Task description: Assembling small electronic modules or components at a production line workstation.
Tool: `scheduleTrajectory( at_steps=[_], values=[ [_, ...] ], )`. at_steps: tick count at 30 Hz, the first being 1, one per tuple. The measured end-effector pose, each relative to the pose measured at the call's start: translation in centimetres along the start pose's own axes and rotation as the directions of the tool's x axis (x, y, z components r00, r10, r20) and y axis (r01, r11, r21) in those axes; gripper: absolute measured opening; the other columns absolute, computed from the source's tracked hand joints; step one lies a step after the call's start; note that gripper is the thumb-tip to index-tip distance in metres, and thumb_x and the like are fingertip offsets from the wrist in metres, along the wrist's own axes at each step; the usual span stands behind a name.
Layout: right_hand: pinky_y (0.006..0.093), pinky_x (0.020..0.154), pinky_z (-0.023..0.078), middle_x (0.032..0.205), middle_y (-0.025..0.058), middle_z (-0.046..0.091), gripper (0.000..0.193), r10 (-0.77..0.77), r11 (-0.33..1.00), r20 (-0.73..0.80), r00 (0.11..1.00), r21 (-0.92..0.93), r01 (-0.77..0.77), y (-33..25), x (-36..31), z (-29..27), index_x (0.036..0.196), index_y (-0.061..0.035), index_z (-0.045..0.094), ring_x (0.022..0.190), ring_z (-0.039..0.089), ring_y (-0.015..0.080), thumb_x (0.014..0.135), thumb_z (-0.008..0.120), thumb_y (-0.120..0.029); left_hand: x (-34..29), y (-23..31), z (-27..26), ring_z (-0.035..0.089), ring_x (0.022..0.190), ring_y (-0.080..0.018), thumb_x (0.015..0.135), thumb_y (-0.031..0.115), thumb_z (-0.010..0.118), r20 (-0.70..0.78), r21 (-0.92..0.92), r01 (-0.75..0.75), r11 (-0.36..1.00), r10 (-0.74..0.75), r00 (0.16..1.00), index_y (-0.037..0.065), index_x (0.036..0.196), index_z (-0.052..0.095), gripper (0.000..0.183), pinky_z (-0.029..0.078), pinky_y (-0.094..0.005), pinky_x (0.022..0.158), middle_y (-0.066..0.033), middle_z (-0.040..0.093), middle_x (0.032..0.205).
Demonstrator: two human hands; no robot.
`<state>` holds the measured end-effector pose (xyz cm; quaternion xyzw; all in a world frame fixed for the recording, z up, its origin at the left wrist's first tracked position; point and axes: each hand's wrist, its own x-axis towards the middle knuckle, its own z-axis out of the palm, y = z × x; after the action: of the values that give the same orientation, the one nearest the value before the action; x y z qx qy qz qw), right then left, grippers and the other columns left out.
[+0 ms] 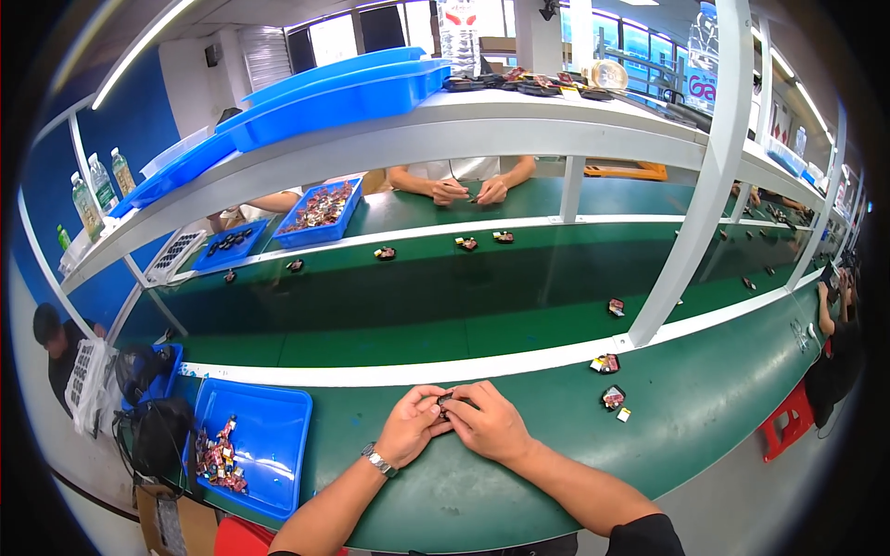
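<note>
Close together over the green bench, both my hands are closed on one small black part. My left hand, with a metal-banded watch on its wrist, grips it from the left. The fingers of my right hand pinch it from the right and cover most of it, so its exact kind is hidden. To the left lies a blue tray with a heap of small red, gold and dark parts. A small black unit with coloured pieces rests right of my hands, a white-and-yellow piece beside it.
A white rail separates my bench from a dark green conveyor carrying several small units. Slanting down on the right is a white post. Black bags sit left of the tray. Across the conveyor, another person's hands handle a small part.
</note>
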<state>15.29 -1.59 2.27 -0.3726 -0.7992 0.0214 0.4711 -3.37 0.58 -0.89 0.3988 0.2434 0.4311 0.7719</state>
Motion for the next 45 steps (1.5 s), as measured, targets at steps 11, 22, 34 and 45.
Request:
scheduleTrajectory(
  at_steps=[11, 22, 34, 45],
  values=[
    [0.0333, 0.073, 0.056, 0.097, 0.0068, 0.064, 0.021, 0.057, 0.998, -0.001, 0.998, -0.026, -0.057, 0.1, -0.4, 0.5, 0.095, -0.0061, 0.071, 0.090, 0.064, 0.0245, 0.074, 0.075, -0.001, 0.0, 0.3, 0.6, 0.059, 0.116, -0.0207, 0.100, 0.007, 0.054, -0.038, 0.018, 0.017, 1.000, -0.017, 0.999, 0.005, 0.123, 0.047, 0.024, 0.051, -0.0416, 0.101, -0.0105, 0.060, 0.125],
    [0.0332, 0.070, 0.055, 0.094, 0.0044, 0.063, 0.019, -0.021, 0.992, -0.047, 0.999, -0.126, 0.015, 0.3, -0.6, 1.1, 0.090, -0.0066, 0.069, 0.085, 0.063, 0.0221, 0.073, 0.073, 0.000, -0.3, 0.2, 0.8, 0.060, 0.114, -0.0211, 0.099, 0.006, 0.053, -0.051, 0.048, 0.020, 0.999, -0.018, 0.999, 0.004, 0.122, 0.047, 0.024, 0.052, -0.0432, 0.099, -0.0102, 0.061, 0.120],
    [0.0369, 0.078, 0.055, 0.111, 0.0105, 0.061, 0.022, 0.030, 0.997, -0.011, 0.999, -0.065, -0.030, -0.4, -0.4, 1.2, 0.099, -0.0012, 0.065, 0.096, 0.060, 0.0271, 0.079, 0.070, -0.010, 0.1, -0.2, 0.2, 0.061, 0.108, -0.0196, 0.099, 0.005, 0.052, -0.104, 0.048, -0.028, 0.998, 0.033, 0.994, 0.007, 0.124, 0.047, 0.025, 0.054, -0.0418, 0.093, -0.0098, 0.061, 0.123],
    [0.0461, 0.081, 0.051, 0.098, 0.0142, 0.063, 0.015, 0.442, 0.854, -0.130, 0.887, -0.240, -0.461, 10.8, 4.3, 3.9, 0.093, -0.0001, 0.064, 0.092, 0.060, 0.0355, 0.079, 0.062, -0.005, 0.2, 0.6, 1.3, 0.050, 0.131, -0.0340, 0.098, 0.001, 0.049, -0.098, 0.147, -0.077, 0.986, 0.092, 0.991, 0.001, 0.138, 0.039, 0.041, 0.048, -0.0472, 0.104, -0.0191, 0.040, 0.150]
  ],
)
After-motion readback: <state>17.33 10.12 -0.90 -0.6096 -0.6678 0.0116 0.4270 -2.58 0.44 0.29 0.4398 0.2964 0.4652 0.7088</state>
